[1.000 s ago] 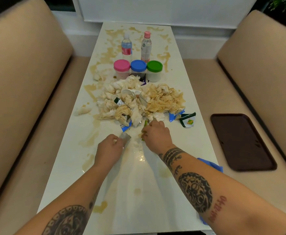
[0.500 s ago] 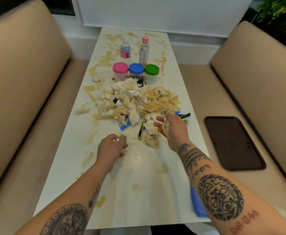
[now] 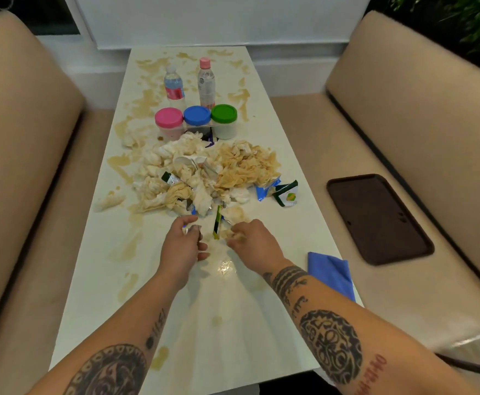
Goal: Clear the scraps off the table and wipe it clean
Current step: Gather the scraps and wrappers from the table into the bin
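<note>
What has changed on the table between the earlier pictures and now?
The right hand, which half a second ago was lifted and open over the wrappers, has come back down and pinches a stained tissue scrap beside the green wrapper strip. The left hand still holds a small scrap. Pile, jars, bottles, blue cloth and tray unchanged.

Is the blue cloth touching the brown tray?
Apart. The head view shows the blue cloth lying on the table's edge, while the brown tray sits on the bench seat beside it.
</note>
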Demonstrator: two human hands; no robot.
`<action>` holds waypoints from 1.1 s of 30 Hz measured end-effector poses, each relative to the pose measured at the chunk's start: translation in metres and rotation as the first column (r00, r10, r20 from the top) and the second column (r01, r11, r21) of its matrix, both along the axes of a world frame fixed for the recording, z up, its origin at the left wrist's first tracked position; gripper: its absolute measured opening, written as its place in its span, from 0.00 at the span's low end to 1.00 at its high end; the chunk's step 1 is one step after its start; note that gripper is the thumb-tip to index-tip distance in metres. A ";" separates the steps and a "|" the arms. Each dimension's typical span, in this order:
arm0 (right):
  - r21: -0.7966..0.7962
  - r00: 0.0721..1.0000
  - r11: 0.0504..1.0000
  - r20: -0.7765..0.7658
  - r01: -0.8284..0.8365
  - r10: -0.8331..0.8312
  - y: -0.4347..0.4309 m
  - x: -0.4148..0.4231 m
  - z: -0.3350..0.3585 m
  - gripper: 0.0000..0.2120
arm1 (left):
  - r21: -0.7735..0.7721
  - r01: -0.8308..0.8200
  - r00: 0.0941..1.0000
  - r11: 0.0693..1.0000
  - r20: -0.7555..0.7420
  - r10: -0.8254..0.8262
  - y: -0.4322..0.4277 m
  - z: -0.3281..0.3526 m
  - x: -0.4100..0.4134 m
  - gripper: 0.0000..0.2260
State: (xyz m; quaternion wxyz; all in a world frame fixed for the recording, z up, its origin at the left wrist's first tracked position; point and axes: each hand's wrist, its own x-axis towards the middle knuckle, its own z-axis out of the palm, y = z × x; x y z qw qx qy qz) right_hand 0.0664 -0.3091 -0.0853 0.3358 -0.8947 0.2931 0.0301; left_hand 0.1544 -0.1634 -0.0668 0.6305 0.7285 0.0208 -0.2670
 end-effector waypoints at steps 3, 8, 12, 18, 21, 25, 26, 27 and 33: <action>-0.139 0.996 0.987 -0.063 -0.076 0.067 0.005 -0.002 -0.017 0.19 | 0.041 -0.002 1.000 0.999 0.005 0.002 0.001 -0.002 0.003 0.06; -0.154 0.999 0.987 0.001 -0.045 0.046 0.002 -0.005 -0.020 0.15 | 0.086 -0.023 0.999 0.996 0.024 0.021 0.004 -0.004 0.004 0.10; 0.093 0.989 0.991 0.100 0.098 -0.107 0.000 -0.014 -0.008 0.12 | 0.101 -0.037 0.999 0.994 0.008 0.036 0.004 -0.005 0.003 0.09; 0.683 0.898 0.686 0.097 0.253 -0.428 0.008 -0.024 0.018 0.07 | 0.070 -0.055 0.998 0.996 -0.011 0.056 0.012 0.000 -0.007 0.07; 0.773 0.883 0.583 0.064 0.250 -0.464 0.023 -0.020 0.026 0.16 | 0.061 -0.082 0.996 0.995 -0.027 0.083 0.029 0.005 -0.011 0.07; 0.811 0.912 0.549 0.046 0.204 -0.407 0.054 -0.009 0.038 0.12 | 0.027 -0.154 0.986 0.988 -0.066 0.156 0.072 0.010 -0.008 0.05; 0.816 0.921 0.546 0.045 0.189 -0.387 0.064 -0.005 0.042 0.10 | 0.016 -0.171 0.983 0.985 -0.067 0.172 0.085 0.012 -0.007 0.04; 0.820 0.928 0.544 0.041 0.180 -0.369 0.075 0.000 0.046 0.09 | 0.009 -0.182 0.981 0.983 -0.064 0.182 0.097 0.014 -0.007 0.05; 0.842 0.973 0.534 0.052 0.079 -0.226 0.162 0.027 0.067 0.12 | -0.034 -0.305 0.951 0.952 -0.068 0.302 0.170 0.023 -0.017 0.08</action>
